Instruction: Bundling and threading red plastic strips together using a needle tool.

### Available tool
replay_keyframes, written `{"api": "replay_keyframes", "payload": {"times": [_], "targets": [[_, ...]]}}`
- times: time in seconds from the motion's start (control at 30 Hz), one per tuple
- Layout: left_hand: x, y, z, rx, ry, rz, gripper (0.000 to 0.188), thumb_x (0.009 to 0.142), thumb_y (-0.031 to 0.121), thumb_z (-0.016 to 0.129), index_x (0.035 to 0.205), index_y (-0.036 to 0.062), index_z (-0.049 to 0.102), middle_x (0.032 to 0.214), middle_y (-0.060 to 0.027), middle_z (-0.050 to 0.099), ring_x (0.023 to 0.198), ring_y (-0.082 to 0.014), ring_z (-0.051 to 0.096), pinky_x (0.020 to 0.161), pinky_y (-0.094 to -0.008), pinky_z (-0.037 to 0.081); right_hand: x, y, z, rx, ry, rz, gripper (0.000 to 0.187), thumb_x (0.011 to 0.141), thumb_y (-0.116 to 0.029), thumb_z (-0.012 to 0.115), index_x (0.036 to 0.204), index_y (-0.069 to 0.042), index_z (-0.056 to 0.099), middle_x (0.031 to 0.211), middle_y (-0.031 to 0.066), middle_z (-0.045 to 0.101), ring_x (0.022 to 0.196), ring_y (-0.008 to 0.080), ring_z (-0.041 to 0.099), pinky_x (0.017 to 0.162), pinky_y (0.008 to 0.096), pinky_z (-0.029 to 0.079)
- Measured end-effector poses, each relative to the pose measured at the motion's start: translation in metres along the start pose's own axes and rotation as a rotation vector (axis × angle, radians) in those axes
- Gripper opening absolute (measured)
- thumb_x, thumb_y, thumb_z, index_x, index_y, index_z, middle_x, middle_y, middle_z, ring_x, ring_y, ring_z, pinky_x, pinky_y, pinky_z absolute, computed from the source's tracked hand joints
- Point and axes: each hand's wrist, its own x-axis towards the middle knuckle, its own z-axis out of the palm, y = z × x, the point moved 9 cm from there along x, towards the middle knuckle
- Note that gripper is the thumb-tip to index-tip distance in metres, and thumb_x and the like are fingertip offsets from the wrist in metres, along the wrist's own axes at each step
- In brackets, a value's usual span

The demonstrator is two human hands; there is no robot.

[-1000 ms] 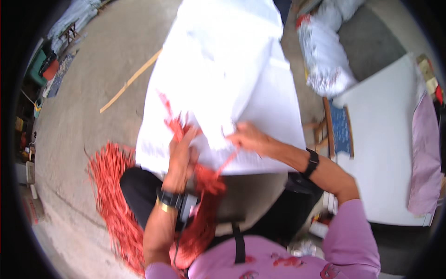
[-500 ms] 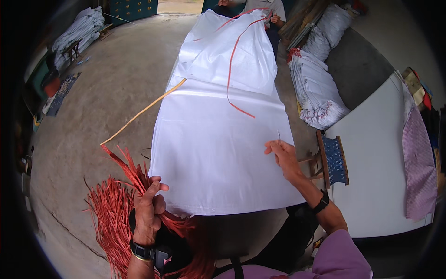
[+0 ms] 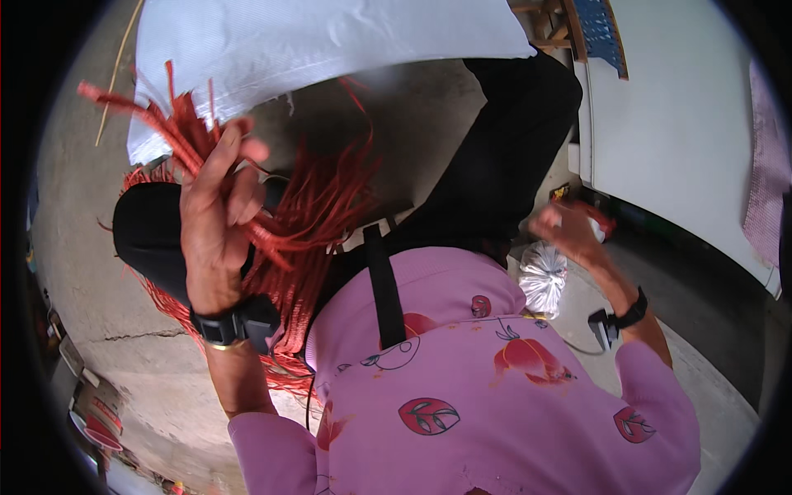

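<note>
Flanking the seated person: broad white surface, right; white sheet, ahead; red strips, left, partly blocked by the left hand, its fingers curled around them; silvery bag, near the blurred right hand, grip indeterminable

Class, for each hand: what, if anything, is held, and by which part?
Left hand: a bundle of red strips, gripped near one end. Right hand: blurred; cannot tell whether it holds anything.

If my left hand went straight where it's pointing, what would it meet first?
Likely the flat white woven sheet, beyond the thin red plastic-like strips the left hand holds, though depth is unclear.
</note>
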Motion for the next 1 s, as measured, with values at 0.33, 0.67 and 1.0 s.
{"api": "replay_keyframes", "payload": {"times": [0.33,0.67,1.0], "targets": [[-0.098,-0.046,-0.04,0.38,0.171,-0.213,0.029,0.085,0.027,0.061,0.1,0.0027,0.054,0.067,-0.002,0.057,0.038,-0.0009,0.028,0.034,-0.0174,0.018,-0.25,0.031,0.113,0.924,-1.574,0.249,0.024,0.084,-0.024,0.057,0.086,-0.001,0.061,0.06,0.0004,0.052,0.052,0.009,0.044,0.05,0.0245,0.036],[-0.236,-0.089,-0.083,0.754,0.365,-0.6,0.017,0.083,0.016,0.062,0.094,0.003,0.062,0.07,0.0014,0.057,0.06,-0.0052,0.048,0.053,-0.021,0.039,0.054,-0.281,-0.166,-0.179,-0.72,-0.545,0.049,0.095,-0.039,0.04,0.085,0.002,0.066,0.045,0.0067,0.051,0.036,0.0106,0.048,0.036,0.0231,0.038],[-0.265,-0.115,-0.099,0.629,0.531,-0.807,0.019,0.085,0.018,0.059,0.096,0.0035,0.061,0.072,-0.0001,0.056,0.063,-0.008,0.049,0.056,-0.0234,0.04,0.035,-0.446,-0.145,-0.068,-0.786,-1.042,0.045,0.095,-0.036,0.041,0.085,0.003,0.062,0.048,0.0016,0.052,0.035,0.0029,0.041,0.035,0.0175,0.034]]}}
